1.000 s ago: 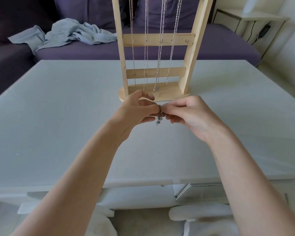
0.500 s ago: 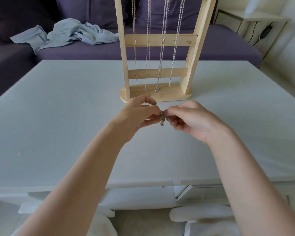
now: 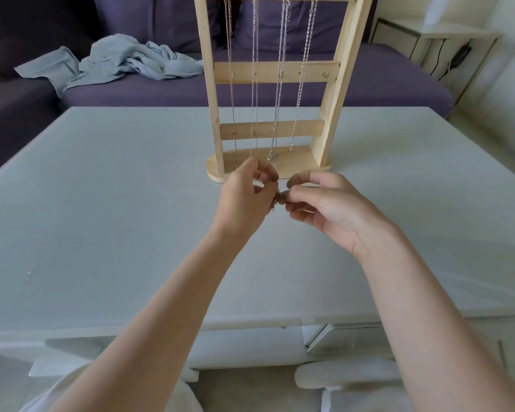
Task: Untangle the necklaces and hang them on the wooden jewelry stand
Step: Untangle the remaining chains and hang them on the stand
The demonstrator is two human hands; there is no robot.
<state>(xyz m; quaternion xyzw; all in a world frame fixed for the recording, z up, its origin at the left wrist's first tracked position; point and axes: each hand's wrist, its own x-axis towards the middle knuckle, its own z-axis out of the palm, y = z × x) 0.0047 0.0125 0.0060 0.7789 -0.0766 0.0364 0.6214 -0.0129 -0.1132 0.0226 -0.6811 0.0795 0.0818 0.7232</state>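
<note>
A wooden jewelry stand (image 3: 275, 72) rises upright at the far middle of the table, with several silver chains (image 3: 280, 84) hanging from its top bar down to its base. Just in front of the base, my left hand (image 3: 246, 197) and my right hand (image 3: 324, 203) meet above the table. Between their fingertips both pinch a small tangled necklace (image 3: 279, 197); only a dark knot and a short dangling bit show, the rest is hidden by my fingers.
The pale grey table (image 3: 101, 218) spreads wide on both sides of my arms. Behind it runs a purple sofa (image 3: 384, 84) with a crumpled light blue cloth (image 3: 116, 60). A white side table (image 3: 446, 34) stands at the back right.
Both hands have stayed just in front of the stand's base. The fingers have shifted on the tangle, and my left hand's fingers have lifted and curled a little higher.
</note>
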